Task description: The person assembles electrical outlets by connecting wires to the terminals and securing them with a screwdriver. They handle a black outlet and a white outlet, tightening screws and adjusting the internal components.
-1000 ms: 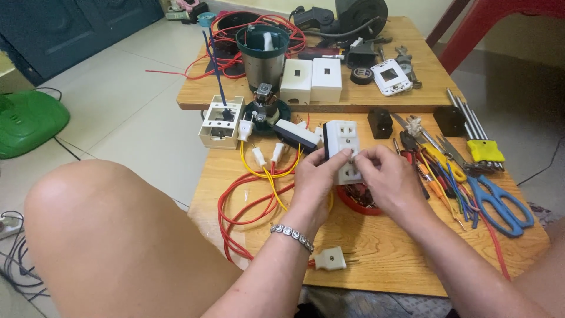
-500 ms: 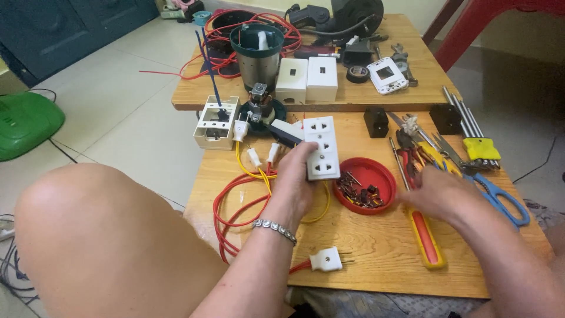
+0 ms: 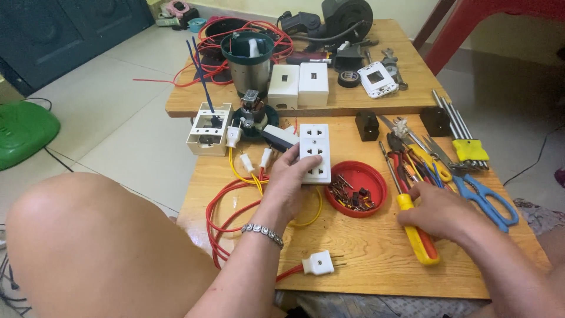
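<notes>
A low wooden table (image 3: 353, 259) fills the head view, with a second wooden table (image 3: 412, 70) butted against its far edge. A bare knee (image 3: 100, 247) rises at the near left, off the table's left edge.

The left hand (image 3: 291, 179), a beaded metal bracelet (image 3: 263, 234) at its wrist, grasps a white rectangular plastic socket block (image 3: 315, 153) near the middle of the table, towards the far edge. The fingers wrap its left side and the thumb lies across its face. The block's long axis runs from the near edge to the far edge, its face with three rows of holes turned upward.

The right hand (image 3: 438, 209) lies palm down near the right edge, its fingers curled over a screwdriver with a yellow and red handle (image 3: 418, 235). The handle's long axis points to the near edge and the shaft to the far edge. Whether the fingers actually clasp it cannot be told.

Between the hands sits a round red plastic lid (image 3: 357, 188) holding small dark screws, just beside the block's right side. Red cable (image 3: 220, 218) loops across the left part of the table and ends in a white two-pin plug (image 3: 318, 262) by the near edge. Blue-handled scissors (image 3: 485, 197) and a heap of pliers and drivers crowd the right edge beyond the right hand.
</notes>
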